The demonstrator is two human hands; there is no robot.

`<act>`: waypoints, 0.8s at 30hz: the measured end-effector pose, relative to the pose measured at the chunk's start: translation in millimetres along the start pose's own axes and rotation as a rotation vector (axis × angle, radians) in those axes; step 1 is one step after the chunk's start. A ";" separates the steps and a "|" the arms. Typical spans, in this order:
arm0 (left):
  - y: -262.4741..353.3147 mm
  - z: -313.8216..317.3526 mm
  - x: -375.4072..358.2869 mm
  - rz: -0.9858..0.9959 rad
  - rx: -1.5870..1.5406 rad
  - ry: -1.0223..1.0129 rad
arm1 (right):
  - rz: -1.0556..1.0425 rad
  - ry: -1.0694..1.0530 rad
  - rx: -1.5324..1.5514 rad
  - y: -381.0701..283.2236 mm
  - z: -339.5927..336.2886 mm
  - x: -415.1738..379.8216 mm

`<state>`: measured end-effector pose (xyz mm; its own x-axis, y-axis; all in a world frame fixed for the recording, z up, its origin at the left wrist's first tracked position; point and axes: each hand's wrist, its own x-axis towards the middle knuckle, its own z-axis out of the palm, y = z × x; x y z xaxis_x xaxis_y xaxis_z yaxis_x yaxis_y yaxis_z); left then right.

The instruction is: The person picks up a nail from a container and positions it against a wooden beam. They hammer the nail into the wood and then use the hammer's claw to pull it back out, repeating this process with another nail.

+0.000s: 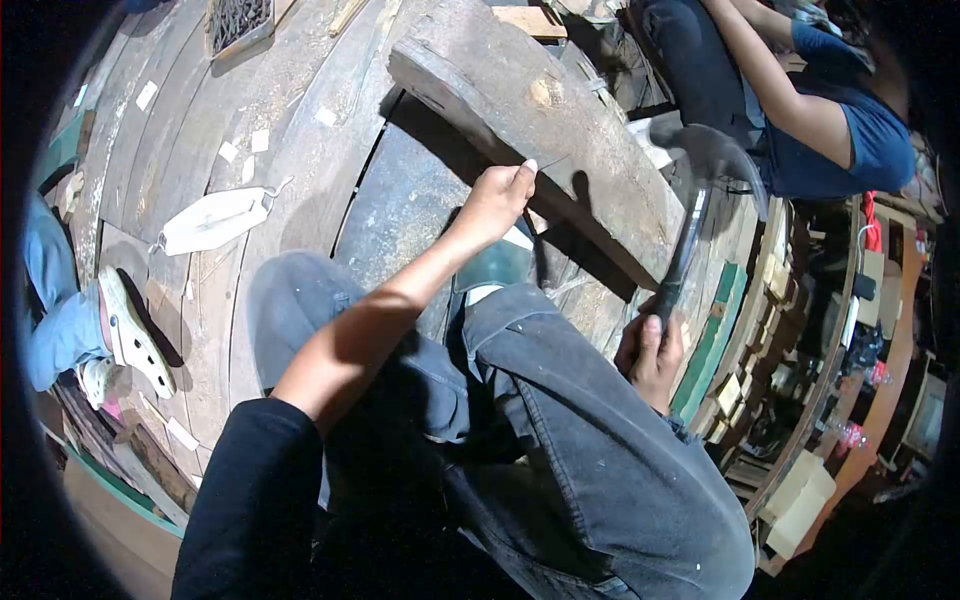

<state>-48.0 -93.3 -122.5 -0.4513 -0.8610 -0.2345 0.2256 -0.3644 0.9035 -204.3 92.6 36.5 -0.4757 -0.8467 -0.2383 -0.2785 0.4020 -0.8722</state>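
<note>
My left hand [505,196] is closed in a pinch over the near edge of a thick wooden board [600,150]. A thin dark nail [556,160] sticks out from its thumb and fingertip, above the board's face. My right hand [652,352] is wrapped round the grip of a claw hammer [684,250], held up at the right of the board. The hammer's head is smeared by motion and stands clear of the nail. The board casts a dark shadow along its near side.
A box of nails [238,25] lies at the top left. A white face mask [213,221] and paper scraps lie on the plank floor [290,170]. Another person [820,130] sits at the upper right; a clog-shod foot [135,335] shows at left. Wood pieces [735,390] line the right.
</note>
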 end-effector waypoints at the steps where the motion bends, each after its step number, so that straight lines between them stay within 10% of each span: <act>1: -4.5 0.3 1.1 0.035 0.024 0.012 | 0.053 -0.003 -0.016 6.8 -0.7 -1.8; 8: -6.7 2.8 1.2 0.123 0.166 0.062 | 0.030 -0.160 -0.579 31.1 8.3 -6.7; 15: -4.3 4.4 -0.7 0.180 0.285 0.124 | -0.249 0.000 -0.344 -4.5 5.3 -9.2; 24: -10.3 4.9 1.2 0.106 0.125 0.084 | -0.016 -0.035 -0.367 0.3 -1.0 7.2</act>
<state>-55.1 -88.8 -130.3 -0.3561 -0.9207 -0.1595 0.1569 -0.2272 0.9611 -208.7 87.0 35.0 -0.4417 -0.8628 -0.2460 -0.5693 0.4815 -0.6664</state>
